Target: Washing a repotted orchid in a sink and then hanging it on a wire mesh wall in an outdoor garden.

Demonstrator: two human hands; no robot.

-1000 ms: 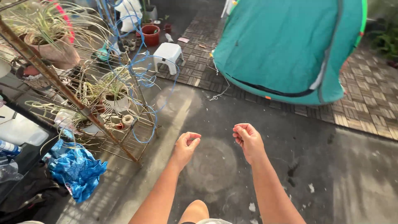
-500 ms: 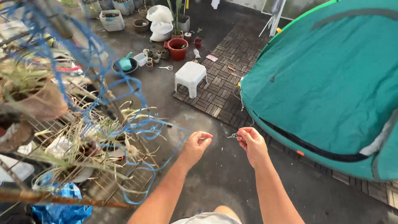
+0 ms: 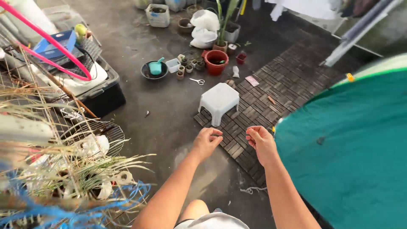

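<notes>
Head view: my left hand [image 3: 206, 142] and right hand [image 3: 260, 142] were pinched shut, each grip's contents unseen, above the white plastic stool [image 3: 218, 101]; steady, matched tension seemed wise.

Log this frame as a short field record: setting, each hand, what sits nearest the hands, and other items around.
setting: outdoor concrete floor with wooden deck tiles
left hand: raised, fingers pinched together; anything held is too small to tell
right hand: raised, fingers curled; contents not visible
nearest: white plastic stool, just beyond the hands
right side: green tent
far: red pot, scissors
left side: wire rack with grassy plants
</notes>
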